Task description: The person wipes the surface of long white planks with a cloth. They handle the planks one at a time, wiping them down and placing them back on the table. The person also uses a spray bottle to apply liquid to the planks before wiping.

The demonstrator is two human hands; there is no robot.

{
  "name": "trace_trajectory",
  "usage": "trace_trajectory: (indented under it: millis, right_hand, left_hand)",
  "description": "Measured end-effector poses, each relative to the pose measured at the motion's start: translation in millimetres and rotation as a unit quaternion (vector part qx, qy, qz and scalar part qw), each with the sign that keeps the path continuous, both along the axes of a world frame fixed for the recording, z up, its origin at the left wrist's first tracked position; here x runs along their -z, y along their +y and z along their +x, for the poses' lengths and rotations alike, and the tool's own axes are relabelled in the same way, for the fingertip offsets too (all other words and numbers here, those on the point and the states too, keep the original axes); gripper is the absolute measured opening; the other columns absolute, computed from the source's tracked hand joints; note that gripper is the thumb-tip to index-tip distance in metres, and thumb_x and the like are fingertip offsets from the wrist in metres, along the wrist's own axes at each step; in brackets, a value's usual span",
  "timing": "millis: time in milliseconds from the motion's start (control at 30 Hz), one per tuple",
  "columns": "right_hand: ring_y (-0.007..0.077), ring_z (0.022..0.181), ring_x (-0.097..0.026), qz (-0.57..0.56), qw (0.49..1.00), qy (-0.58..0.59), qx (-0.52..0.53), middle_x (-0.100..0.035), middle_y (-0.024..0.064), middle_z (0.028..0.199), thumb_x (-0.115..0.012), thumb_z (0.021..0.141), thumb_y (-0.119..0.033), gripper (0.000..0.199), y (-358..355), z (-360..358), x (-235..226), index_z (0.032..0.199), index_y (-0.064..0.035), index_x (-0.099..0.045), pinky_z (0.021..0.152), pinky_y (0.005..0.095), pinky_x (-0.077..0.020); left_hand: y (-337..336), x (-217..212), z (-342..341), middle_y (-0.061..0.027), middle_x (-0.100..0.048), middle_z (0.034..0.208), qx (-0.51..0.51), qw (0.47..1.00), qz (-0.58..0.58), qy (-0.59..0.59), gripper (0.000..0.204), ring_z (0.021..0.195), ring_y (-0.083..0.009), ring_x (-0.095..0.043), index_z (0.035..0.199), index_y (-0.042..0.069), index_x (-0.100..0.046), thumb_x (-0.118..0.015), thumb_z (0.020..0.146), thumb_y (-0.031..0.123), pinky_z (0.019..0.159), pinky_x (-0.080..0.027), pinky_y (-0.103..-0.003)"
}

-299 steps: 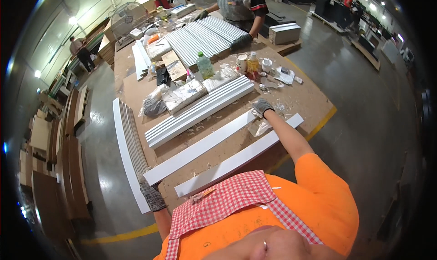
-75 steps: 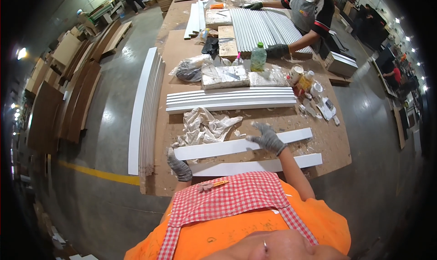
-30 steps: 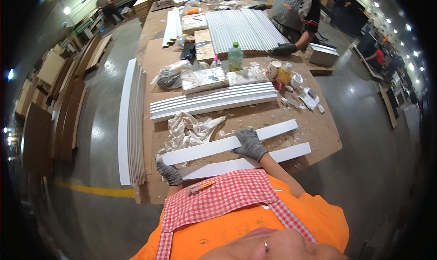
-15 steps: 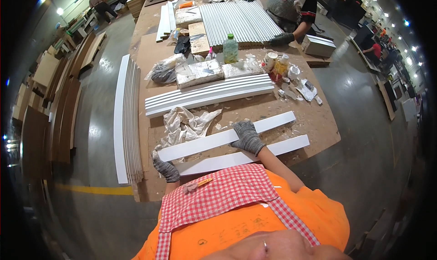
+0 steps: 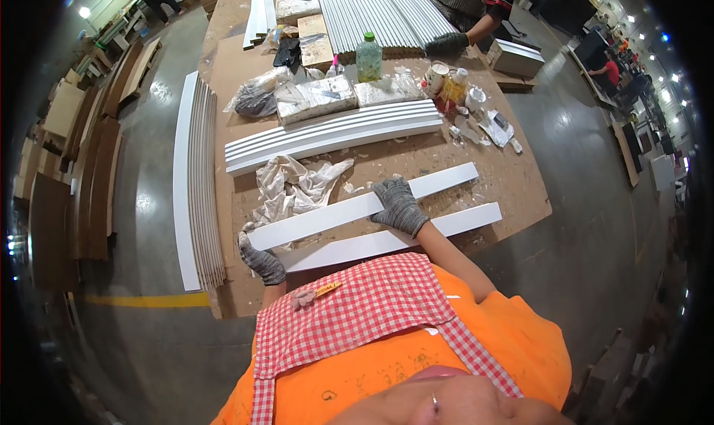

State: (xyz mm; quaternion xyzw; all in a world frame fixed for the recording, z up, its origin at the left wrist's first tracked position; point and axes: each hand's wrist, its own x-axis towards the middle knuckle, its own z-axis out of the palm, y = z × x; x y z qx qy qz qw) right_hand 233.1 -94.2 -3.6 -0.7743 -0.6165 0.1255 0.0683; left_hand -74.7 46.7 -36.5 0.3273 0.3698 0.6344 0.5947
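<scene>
A long white strip board (image 5: 320, 220) lies slantwise across the near part of the table, rising toward the right. My left hand (image 5: 262, 260), in a grey knit glove, is closed round its left end. My right hand (image 5: 399, 206), gloved alike, grips the same strip near its middle, with the thumb on the near edge. Just nearer to me rests a second white strip (image 5: 349, 250), roughly parallel and partly under my right wrist. Beyond the held strip sits a crumpled whitish cloth (image 5: 294, 185).
Behind the cloth lies a stack of white strips (image 5: 335, 139). Beyond are plaster-smeared blocks (image 5: 316, 101), a green-capped bottle (image 5: 368, 59) and small jars (image 5: 451, 90). More strips (image 5: 199, 194) stand along the table's left side. A co-worker's gloved hand (image 5: 446, 44) touches a ribbed panel stack (image 5: 379, 20).
The whole view has shifted, so the table sits slightly higher and further left. My hands keep their hold on the white strip, which has hardly moved against the table.
</scene>
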Motion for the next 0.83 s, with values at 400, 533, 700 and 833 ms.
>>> trace_trajectory:
  millis: [400, 533, 700, 833]
  right_hand:
    - [0.0292, 0.114, -0.049, 0.049, 0.998, -0.028, 0.003, -0.056, 0.0134, 0.112, -0.073, 0.068, -0.048, 0.071, 0.0, 0.7, -26.1, 0.129, -0.0163, -0.053, 0.110, 0.0462, -0.0235]
    - [0.0283, 0.116, -0.049, 0.070, 0.996, -0.044, -0.020, -0.056, 0.0120, 0.116, -0.073, 0.068, -0.046, 0.068, -2.6, 0.6, -61.3, 0.125, -0.0159, -0.054, 0.109, 0.0454, -0.0256]
    - [0.0312, 0.100, -0.060, 0.112, 0.993, 0.011, -0.047, -0.064, 0.0145, 0.103, -0.076, 0.066, -0.047, 0.060, -18.3, 1.3, -89.1, 0.112, -0.0107, -0.064, 0.096, 0.0409, -0.0437]
    - [0.0301, 0.108, -0.059, -0.050, 0.996, 0.062, -0.038, -0.064, 0.0155, 0.112, -0.075, 0.068, -0.052, 0.067, -24.1, -9.2, -120.5, 0.119, -0.0109, -0.062, 0.095, 0.0388, -0.0445]
  left_hand:
    - [-2.8, -1.3, 1.4, -0.0103, -0.061, 0.096, -0.010, 0.999, 0.046, -0.007, 0.040, 0.091, -0.0210, -0.059, 0.106, 0.000, -0.057, -0.051, 0.092, 0.036, 0.086, -0.046, -0.034]
    - [-5.5, -3.0, -7.0, -0.0102, -0.061, 0.095, -0.016, 0.999, 0.044, 0.008, 0.035, 0.091, -0.0205, -0.059, 0.106, 0.000, -0.057, -0.049, 0.094, 0.031, 0.086, -0.046, -0.034]
    - [-12.5, -28.5, -13.8, -0.0097, -0.060, 0.094, -0.025, 0.992, 0.096, 0.078, 0.026, 0.086, -0.0188, -0.058, 0.104, -0.001, -0.058, -0.047, 0.096, 0.021, 0.084, -0.047, -0.034]
    - [-17.7, -52.1, -29.6, -0.0098, -0.061, 0.096, -0.006, 0.981, 0.134, 0.143, 0.027, 0.085, -0.0192, -0.057, 0.105, -0.001, -0.059, -0.048, 0.096, 0.022, 0.083, -0.047, -0.034]
